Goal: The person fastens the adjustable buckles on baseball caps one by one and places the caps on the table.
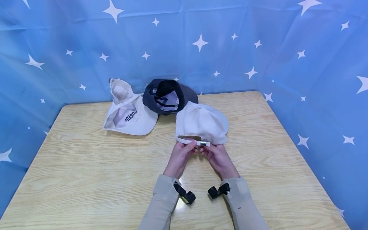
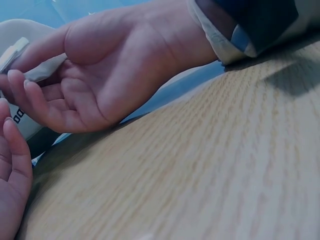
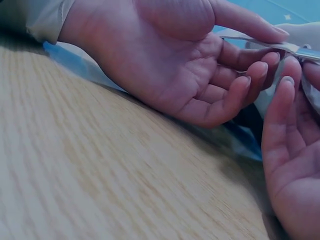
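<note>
A white baseball cap (image 1: 202,119) lies with its back opening toward me, at the middle of the table. Its back strap (image 1: 185,140) carries a shiny metal buckle (image 1: 203,143). My left hand (image 1: 181,156) pinches the strap left of the buckle, thumb on top; the right wrist view shows that left hand (image 3: 165,65) palm up with curled fingers. My right hand (image 1: 219,159) grips the strap at the buckle's right side, and the left wrist view shows this right hand (image 2: 115,70) from its palm side. Fingertips of both hands almost meet under the strap.
Behind the held cap, a dark navy cap (image 1: 149,99) lies upturned and overlaps another white cap (image 1: 146,119) with dark lettering inside. They sit near the far edge of the wooden table (image 1: 86,179). A blue star-patterned cloth (image 1: 178,38) hangs behind and beside the table.
</note>
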Tool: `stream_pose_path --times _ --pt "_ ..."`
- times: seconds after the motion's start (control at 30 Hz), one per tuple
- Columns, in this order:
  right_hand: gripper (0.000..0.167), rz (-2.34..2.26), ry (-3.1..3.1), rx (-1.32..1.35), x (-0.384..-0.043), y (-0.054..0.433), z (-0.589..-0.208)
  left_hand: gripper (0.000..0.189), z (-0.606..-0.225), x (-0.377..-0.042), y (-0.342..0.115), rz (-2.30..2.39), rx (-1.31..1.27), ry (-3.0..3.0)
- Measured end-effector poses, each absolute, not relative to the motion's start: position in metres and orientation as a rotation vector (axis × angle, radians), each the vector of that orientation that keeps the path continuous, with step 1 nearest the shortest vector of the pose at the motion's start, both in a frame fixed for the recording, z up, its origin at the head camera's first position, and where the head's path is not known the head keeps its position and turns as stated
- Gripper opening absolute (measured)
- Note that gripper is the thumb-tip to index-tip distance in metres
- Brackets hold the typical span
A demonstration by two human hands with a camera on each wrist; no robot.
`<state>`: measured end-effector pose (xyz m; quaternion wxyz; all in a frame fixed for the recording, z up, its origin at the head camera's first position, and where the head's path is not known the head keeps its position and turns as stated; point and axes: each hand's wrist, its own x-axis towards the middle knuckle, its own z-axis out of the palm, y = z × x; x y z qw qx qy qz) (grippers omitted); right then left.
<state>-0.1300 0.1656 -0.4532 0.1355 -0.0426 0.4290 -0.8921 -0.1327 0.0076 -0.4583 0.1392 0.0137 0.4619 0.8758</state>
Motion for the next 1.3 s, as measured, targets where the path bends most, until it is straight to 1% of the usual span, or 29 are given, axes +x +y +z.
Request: stream_pose_path --times 0.2,0.5,0.9,1.3 --pt "0.019 -2.630 1.179 -0.050 -0.1296 0.1682 -0.4541 0.023 -0.4590 -0.1327 0.0078 2.538 0.012 1.322" --pt "0.018 -2.687 1.070 -0.088 -0.1294 0.1683 -0.4538 0.018 -0.4574 -0.1325 0.0071 2.554 -0.025 1.305" --pt "0.018 -2.658 1.101 -0.097 -0.1292 0.1678 -0.4524 0.020 -0.4585 -0.1333 0.0063 2.547 -0.039 1.308" --pt "0.019 -2.635 1.165 -0.009 -0.1296 0.1669 -0.4492 0.021 -0.4558 -0.1335 0.0051 2.542 -0.005 1.320"
